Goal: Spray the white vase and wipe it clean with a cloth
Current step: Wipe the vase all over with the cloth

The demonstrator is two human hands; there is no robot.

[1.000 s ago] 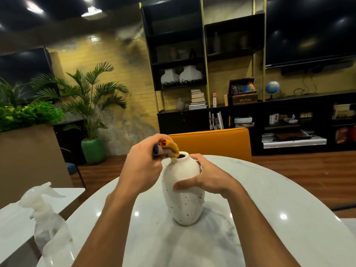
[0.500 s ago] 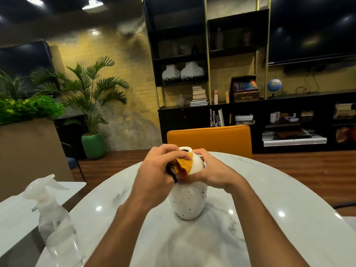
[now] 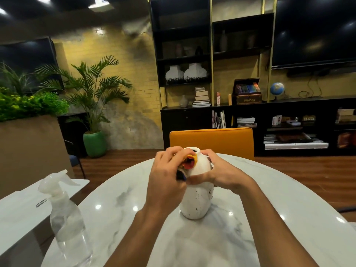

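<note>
A white speckled vase [image 3: 196,201] stands upright in the middle of the round marble table [image 3: 269,218]. My left hand [image 3: 165,176] presses a bunched yellow, red and blue cloth [image 3: 187,162] against the vase's upper left shoulder. From the right, my right hand [image 3: 219,170] grips the vase around its upper body, thumb across the front. A clear spray bottle [image 3: 66,218] with a white trigger stands at the table's near left edge, away from both hands.
An orange chair back [image 3: 212,140] sits just beyond the table's far edge. A second white tabletop [image 3: 21,211] lies to the left. Planters, a potted palm and black shelving line the far wall.
My left hand brought the cloth down from the vase's mouth onto its upper left shoulder. My right hand slid higher on the vase. The view shifted slightly.
</note>
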